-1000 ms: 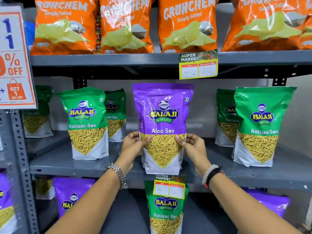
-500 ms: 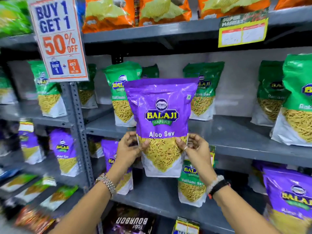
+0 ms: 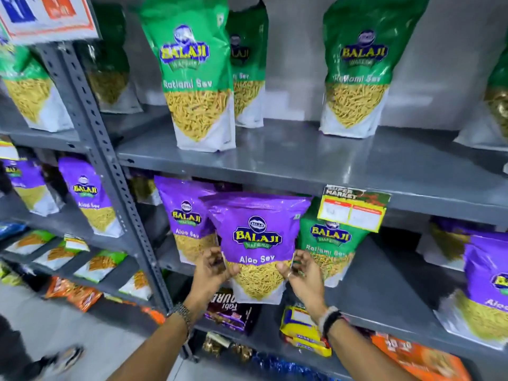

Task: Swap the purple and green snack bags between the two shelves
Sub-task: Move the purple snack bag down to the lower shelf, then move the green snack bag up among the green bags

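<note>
I hold a purple Aloo Sev bag (image 3: pixel 257 243) upright in front of the lower shelf (image 3: pixel 384 295). My left hand (image 3: pixel 210 268) grips its lower left side and my right hand (image 3: pixel 305 270) grips its lower right side. Behind it on the lower shelf stand another purple bag (image 3: pixel 184 215) on the left and a green Ratlami Sev bag (image 3: pixel 330 243) on the right, partly hidden. On the upper shelf (image 3: pixel 316 158) stand green bags, one at the front left (image 3: pixel 192 75) and one at the right (image 3: pixel 357 67).
A yellow price tag (image 3: pixel 353 210) hangs from the upper shelf's front edge. More purple bags stand at the far right (image 3: pixel 486 284) and in the left bay (image 3: pixel 88 196). A grey perforated upright (image 3: pixel 110 171) divides the bays. Biscuit packs (image 3: pixel 231 312) lie on the shelf below.
The purple bag has come down from the upper shelf's level to the front of the lower shelf, still held in both hands. The view has tilted downward.
</note>
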